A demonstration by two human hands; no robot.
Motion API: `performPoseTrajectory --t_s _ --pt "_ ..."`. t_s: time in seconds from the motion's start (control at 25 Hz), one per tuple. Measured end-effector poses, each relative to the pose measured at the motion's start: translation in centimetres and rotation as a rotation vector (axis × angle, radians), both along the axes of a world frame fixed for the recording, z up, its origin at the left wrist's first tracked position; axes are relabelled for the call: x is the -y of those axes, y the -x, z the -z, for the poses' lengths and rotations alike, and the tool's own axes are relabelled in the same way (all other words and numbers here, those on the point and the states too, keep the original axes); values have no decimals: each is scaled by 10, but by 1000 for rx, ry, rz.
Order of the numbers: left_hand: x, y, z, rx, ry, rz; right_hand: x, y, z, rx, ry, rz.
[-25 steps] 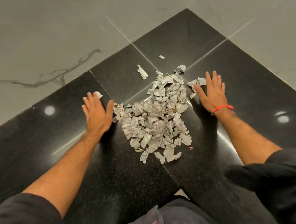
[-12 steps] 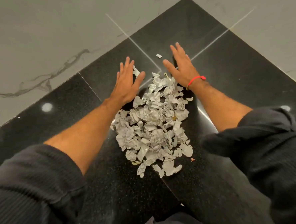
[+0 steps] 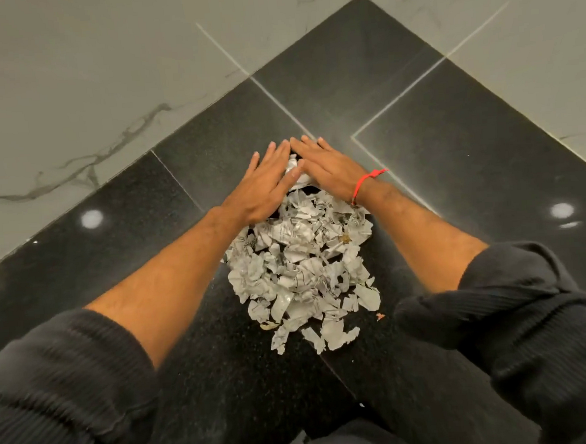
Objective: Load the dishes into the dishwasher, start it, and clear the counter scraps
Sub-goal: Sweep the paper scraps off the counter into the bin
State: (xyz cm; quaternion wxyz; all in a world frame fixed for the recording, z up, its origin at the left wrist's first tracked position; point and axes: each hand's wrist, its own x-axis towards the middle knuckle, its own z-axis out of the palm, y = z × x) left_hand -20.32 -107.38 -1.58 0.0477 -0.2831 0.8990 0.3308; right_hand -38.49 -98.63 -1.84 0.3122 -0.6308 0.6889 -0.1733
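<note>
Since half a second ago the left hand (image 3: pixel 265 185) and right hand (image 3: pixel 329 171) have closed in from either side and now meet fingertip to fingertip at the far end of the paper scraps (image 3: pixel 304 269), which lie heaped on the black counter (image 3: pixel 452 164). Both hands lie flat with straight fingers, gripping nothing, with stray pieces tucked beneath them. Judged from this, the outliers are corralled and the pile is ready to be drawn toward the person.

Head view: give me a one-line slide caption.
Both open hands, left hand and right hand, meet behind a pile of torn paper scraps on the black counter.

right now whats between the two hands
In the head view, a few paper scraps sit between the left hand and right hand, whose fingertips nearly meet.
</note>
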Motion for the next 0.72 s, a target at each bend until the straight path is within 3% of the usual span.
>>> performPoseTrajectory --t_s 0.24,0.4,0.52,0.72 --pt "-50 -66 -17 -26 -59 127 -61 -25 -25 21 -108 -211" --pt "-75 -115 -10 -131 -5 -74 -117 -24 -35 154 35 65" --pt "-89 -144 -7 -76 55 -139 -160 -12 -30 28 41 210" --pt "-153 -147 -34 -50 292 74 -220 -56 -35 -197 201 -56"
